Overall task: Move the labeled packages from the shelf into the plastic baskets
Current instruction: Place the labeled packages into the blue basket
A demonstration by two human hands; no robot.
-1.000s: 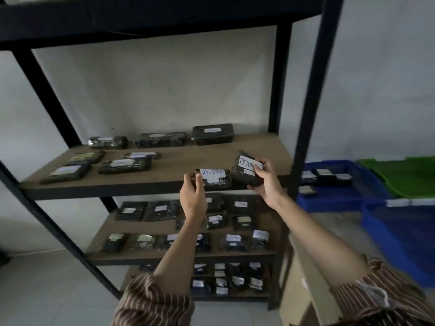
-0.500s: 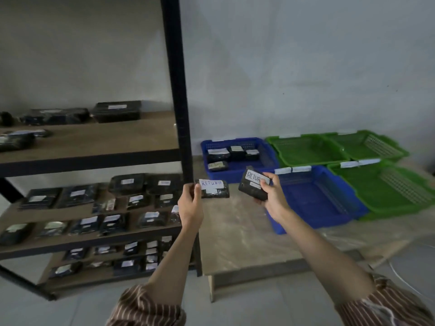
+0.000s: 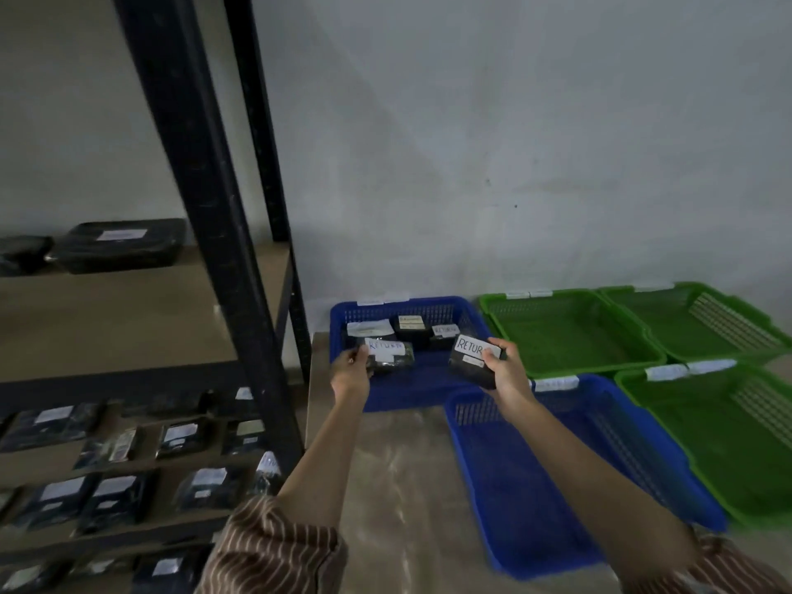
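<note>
Head view, left to right: a black metal shelving unit [image 3: 205, 233] with wooden boards fills the left side, its upper board carrying a dark wrapped package with a white label [image 3: 122, 244] and its lower boards crowded with smaller dark labeled packages [image 3: 115, 495]. Just right of the shelf post, the left hand [image 3: 349, 373] pinches the edge of a dark package labeled RETURN [image 3: 390, 353] between thumb and fingers, holding it over the front part of the far blue basket [image 3: 338, 332] — that basket already holds three labeled packages [image 3: 411, 325] toward its back wall. The right hand [image 3: 505, 370] grips a second RETURN package [image 3: 471, 360], fingers curled round its right end, above the seam between the far blue basket and the near blue basket [image 3: 535, 508]. Further right sit three green baskets [image 3: 570, 332] with white tags on their rims. The baskets rest on a pale low table [image 3: 398, 486].
</note>
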